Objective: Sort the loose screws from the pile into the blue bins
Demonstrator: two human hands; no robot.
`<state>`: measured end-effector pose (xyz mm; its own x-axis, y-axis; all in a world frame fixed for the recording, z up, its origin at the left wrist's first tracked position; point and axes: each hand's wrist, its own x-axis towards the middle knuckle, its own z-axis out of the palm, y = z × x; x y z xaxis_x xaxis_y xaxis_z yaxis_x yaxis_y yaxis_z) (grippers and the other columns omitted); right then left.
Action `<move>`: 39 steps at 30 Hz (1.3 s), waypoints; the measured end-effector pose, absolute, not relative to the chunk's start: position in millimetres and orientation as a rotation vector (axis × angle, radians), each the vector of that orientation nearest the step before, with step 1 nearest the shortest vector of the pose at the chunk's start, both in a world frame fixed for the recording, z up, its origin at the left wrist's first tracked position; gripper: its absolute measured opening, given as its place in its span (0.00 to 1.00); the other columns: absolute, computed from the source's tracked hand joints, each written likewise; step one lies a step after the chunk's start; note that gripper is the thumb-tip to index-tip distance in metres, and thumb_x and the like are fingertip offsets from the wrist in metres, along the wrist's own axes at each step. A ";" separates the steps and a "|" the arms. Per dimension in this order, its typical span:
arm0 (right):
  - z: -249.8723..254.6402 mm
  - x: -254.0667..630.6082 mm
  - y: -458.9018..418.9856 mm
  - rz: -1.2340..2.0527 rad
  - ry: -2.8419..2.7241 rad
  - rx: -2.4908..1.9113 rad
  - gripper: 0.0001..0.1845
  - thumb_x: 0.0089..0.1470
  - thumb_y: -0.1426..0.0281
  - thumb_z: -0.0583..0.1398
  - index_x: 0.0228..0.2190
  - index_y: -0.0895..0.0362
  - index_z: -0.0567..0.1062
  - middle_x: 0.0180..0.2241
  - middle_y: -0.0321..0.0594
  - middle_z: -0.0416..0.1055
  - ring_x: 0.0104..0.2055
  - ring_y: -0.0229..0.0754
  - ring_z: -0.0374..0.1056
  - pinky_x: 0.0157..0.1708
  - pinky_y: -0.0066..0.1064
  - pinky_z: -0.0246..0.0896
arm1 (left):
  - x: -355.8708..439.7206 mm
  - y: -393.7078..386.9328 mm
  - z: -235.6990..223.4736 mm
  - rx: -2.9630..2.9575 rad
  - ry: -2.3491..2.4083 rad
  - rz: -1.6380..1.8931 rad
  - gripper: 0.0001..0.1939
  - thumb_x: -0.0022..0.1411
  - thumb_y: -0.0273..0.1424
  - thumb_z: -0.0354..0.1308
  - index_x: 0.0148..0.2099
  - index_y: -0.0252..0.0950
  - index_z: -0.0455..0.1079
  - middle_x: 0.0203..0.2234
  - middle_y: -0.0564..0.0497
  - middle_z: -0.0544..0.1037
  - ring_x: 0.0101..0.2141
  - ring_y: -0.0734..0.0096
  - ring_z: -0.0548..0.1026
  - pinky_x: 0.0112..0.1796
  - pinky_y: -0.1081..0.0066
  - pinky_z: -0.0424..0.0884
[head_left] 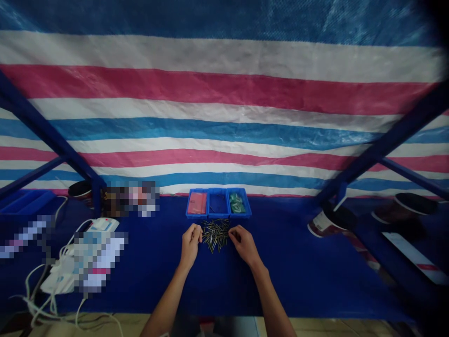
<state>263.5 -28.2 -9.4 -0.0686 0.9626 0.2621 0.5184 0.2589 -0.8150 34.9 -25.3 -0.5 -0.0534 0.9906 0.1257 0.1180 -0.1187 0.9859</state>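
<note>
Striped tarp [224,112] in pink, white and blue hangs behind a table covered in blue sheet [287,285], with dark blue struts [42,126] slanting across both upper corners of the view. At the table's far edge sits a blue tray [218,190] with three compartments. The left one holds a pink packet [197,203], the right one holds green packets [236,203], and the middle one shows a few dark slivers [218,200], too small to name.

Just below the tray lies a loose heap of metal pins [215,235], criss-crossed at the centre of the table, with the tray at its 12 o'clock. Most of the pins are in this heap; how many lie in the tray's middle compartment cannot be told.

The left hand [190,244] sits at the heap's 9 o'clock, its fingers gathered into a closed pinch at the edge; whether they grip a pin is hidden. The right hand [244,244] sits at 3 o'clock, its fingers curled down against the heap's edge; whether they hold anything cannot be told.

White cables [38,299] trail around 8 o'clock, near a pixelated white box [100,262]. A tipped tin [331,220] lies around 3 o'clock.
</note>
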 end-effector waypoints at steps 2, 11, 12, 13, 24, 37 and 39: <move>-9.3 262.5 -29.2 0.659 -1.722 -1.382 0.08 0.60 0.69 0.57 0.34 0.55 0.76 0.29 0.37 0.65 0.26 0.39 0.62 0.28 0.31 0.58 | 35.1 -25.3 -1.0 1.353 1.271 1.290 0.21 0.70 0.46 0.48 0.32 0.36 0.66 0.19 0.56 0.65 0.22 0.74 0.62 0.25 0.75 0.57; -11.7 266.4 -30.2 0.703 -1.778 -1.336 0.09 0.59 0.73 0.56 0.37 0.54 0.77 0.36 0.41 0.68 0.34 0.42 0.67 0.35 0.33 0.63 | 35.6 -25.2 -0.1 1.403 1.300 1.272 0.22 0.70 0.47 0.48 0.30 0.36 0.64 0.19 0.55 0.65 0.23 0.73 0.63 0.27 0.74 0.58; -11.7 266.5 -30.5 0.698 -1.780 -1.335 0.10 0.59 0.74 0.56 0.38 0.54 0.77 0.36 0.41 0.68 0.35 0.43 0.68 0.35 0.33 0.64 | 35.8 -25.3 0.1 1.407 1.299 1.268 0.22 0.70 0.47 0.48 0.30 0.36 0.64 0.19 0.55 0.65 0.23 0.73 0.63 0.27 0.74 0.58; -11.7 266.3 -30.8 0.692 -1.782 -1.335 0.10 0.59 0.73 0.56 0.38 0.54 0.77 0.36 0.41 0.68 0.35 0.43 0.68 0.36 0.33 0.64 | 36.0 -25.3 0.2 1.411 1.299 1.266 0.22 0.70 0.47 0.48 0.30 0.36 0.64 0.19 0.55 0.65 0.23 0.73 0.62 0.27 0.74 0.58; -18.2 264.7 -28.2 0.603 -1.790 -1.373 0.06 0.60 0.71 0.57 0.36 0.54 0.75 0.33 0.39 0.67 0.32 0.43 0.67 0.34 0.33 0.63 | 36.5 -25.4 2.7 1.447 1.310 1.266 0.23 0.70 0.46 0.48 0.29 0.36 0.65 0.18 0.55 0.65 0.22 0.73 0.63 0.27 0.74 0.57; -13.4 264.6 -30.4 0.648 -1.741 -1.332 0.08 0.61 0.71 0.56 0.29 0.55 0.72 0.32 0.40 0.69 0.34 0.44 0.68 0.34 0.33 0.62 | 36.9 -24.8 1.8 1.436 1.312 1.280 0.24 0.69 0.48 0.48 0.29 0.36 0.66 0.18 0.55 0.66 0.22 0.72 0.64 0.27 0.74 0.58; -13.3 265.1 -30.5 0.662 -1.717 -1.324 0.08 0.61 0.70 0.56 0.29 0.55 0.72 0.32 0.40 0.69 0.34 0.44 0.68 0.34 0.33 0.62 | 36.6 -24.9 2.0 1.436 1.298 1.285 0.23 0.69 0.47 0.49 0.29 0.36 0.66 0.19 0.55 0.66 0.22 0.73 0.64 0.27 0.74 0.57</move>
